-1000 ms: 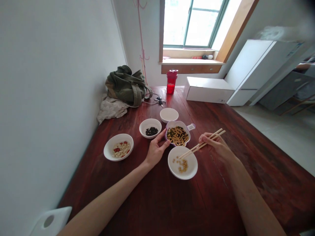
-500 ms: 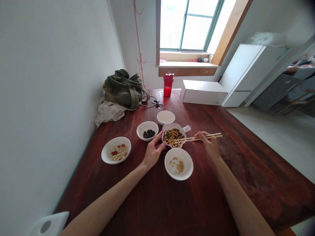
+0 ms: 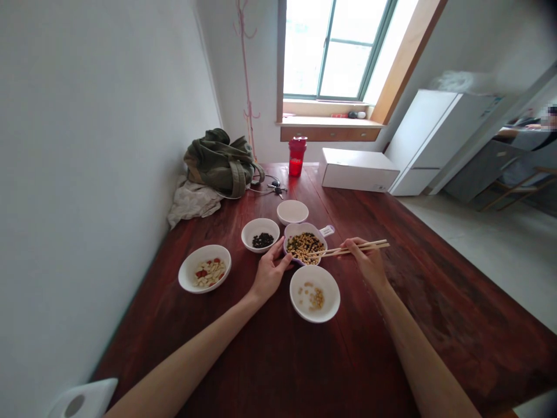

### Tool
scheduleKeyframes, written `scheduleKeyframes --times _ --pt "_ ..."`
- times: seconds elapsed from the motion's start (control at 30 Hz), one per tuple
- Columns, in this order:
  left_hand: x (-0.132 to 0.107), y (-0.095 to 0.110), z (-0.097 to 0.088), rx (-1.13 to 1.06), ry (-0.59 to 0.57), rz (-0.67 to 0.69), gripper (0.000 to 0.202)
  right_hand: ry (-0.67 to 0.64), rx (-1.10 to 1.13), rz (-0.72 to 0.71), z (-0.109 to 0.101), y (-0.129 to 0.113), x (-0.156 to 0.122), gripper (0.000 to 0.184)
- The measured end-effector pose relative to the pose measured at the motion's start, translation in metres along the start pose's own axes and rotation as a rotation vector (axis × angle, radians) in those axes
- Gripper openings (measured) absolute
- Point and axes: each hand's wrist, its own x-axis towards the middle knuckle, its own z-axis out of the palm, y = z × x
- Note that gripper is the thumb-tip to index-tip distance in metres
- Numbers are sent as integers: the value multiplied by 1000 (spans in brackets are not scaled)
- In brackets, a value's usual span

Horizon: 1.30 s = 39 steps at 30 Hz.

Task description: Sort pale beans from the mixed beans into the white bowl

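Observation:
My right hand (image 3: 369, 265) pinches a pair of wooden chopsticks (image 3: 351, 249) whose tips reach into the purple bowl (image 3: 290, 256) of mixed beans. My left hand (image 3: 268, 273) rests against that bowl's left rim, thumb and fingers curved around it. In front of it stands a white bowl (image 3: 314, 293) with a few yellow beans. To the left, a small white bowl (image 3: 260, 233) holds black beans and a wider white bowl (image 3: 204, 276) holds pale and red pieces. An empty white bowl (image 3: 292, 212) sits behind.
On the far end of the dark red wooden table (image 3: 391, 325) are a green bag (image 3: 221, 162) on a cloth, keys (image 3: 275, 187), a red cup (image 3: 296, 157) and a white box (image 3: 359, 169). A white wall runs along the left. A person sits at the far right (image 3: 528, 139).
My right hand swung the chopsticks from the near white bowl up to the purple bowl of mixed beans. My left hand stayed on the purple bowl's rim. The view shifted slightly.

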Motion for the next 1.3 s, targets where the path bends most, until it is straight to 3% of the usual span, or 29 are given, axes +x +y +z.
scheduleKeyframes --times 0.33,0.7,0.9,1.13,1.3 --pt "2 -5 0 57 5 74 67 25 -32 -23 5 5 -2 24" --pt "5 -18 -7 103 -24 51 73 41 -3 -26 14 3 -5 28" --pt "3 -13 -5 180 8 124 72 121 -39 -80 6 6 -1 29" --pt "3 -14 -6 240 3 146 69 4 -51 -26 -1 0 0 29" --pt "2 -14 -8 373 -16 165 66 58 -164 -136 7 0 -3 30"
